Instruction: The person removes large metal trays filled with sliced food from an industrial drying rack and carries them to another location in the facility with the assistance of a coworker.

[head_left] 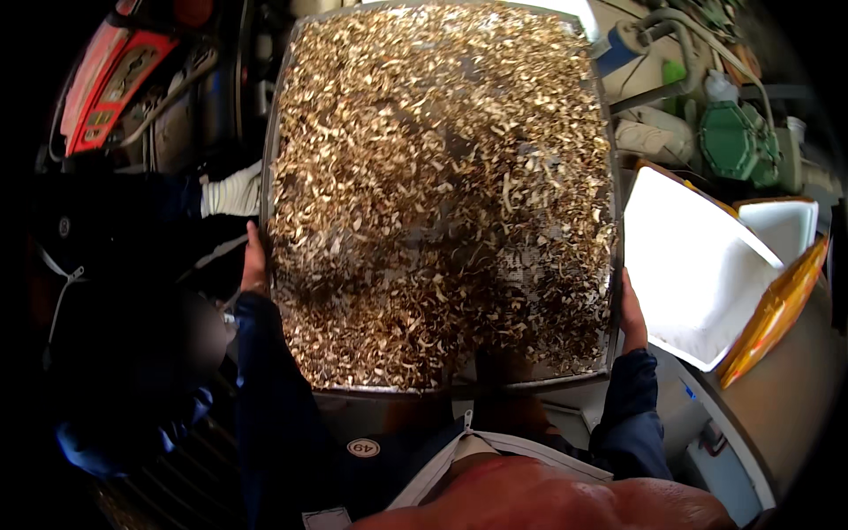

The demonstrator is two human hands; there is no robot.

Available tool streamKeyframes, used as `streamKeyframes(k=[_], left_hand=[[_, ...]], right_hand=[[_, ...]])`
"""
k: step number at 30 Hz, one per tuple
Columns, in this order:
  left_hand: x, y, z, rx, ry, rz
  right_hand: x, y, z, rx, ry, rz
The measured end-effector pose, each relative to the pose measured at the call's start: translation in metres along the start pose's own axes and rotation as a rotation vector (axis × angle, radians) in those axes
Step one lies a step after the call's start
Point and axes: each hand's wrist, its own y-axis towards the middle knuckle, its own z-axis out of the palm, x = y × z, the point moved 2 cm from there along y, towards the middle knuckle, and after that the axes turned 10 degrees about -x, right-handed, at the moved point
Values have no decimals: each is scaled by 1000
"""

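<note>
Gripping a tray (380,389) by its left and right rims with left hand (254,263) and right hand (632,313) closed on it, fingertips hidden. Held mid-scene, near to far, covered in loose slices (499,181). Likely stiff, bulky, spill-prone; best taken by opposite rims.

A big tray (371,389) is full of little brown and cream bits. Going round from its middle, the person's left hand (254,258) holds its edge between eight and nine o'clock. The right hand (632,311) holds it at four o'clock. Another person's striped glove (231,193) is by the edge at nine o'clock. A white box (698,265) sits past three o'clock, and a red machine (124,84) stands near ten o'clock.
</note>
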Motion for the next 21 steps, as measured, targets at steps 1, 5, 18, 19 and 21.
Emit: streamKeyframes(k=[1, 5, 18, 19, 21], left_hand=[[-2, -6, -2, -2, -18, 32], [12, 44, -43, -137, 394, 157], [-10, 19, -27, -102, 573, 191], [-21, 15, -10, -42, 558, 138], [-31, -7, 11, -3, 346, 101]], right_hand=[[9, -4, 1, 39, -74, 100], [38, -7, 23, 77, -159, 77], [53, 40, 22, 170, -190, 236], [46, 47, 11, 161, -127, 243], [46, 48, 16, 99, -51, 204]])
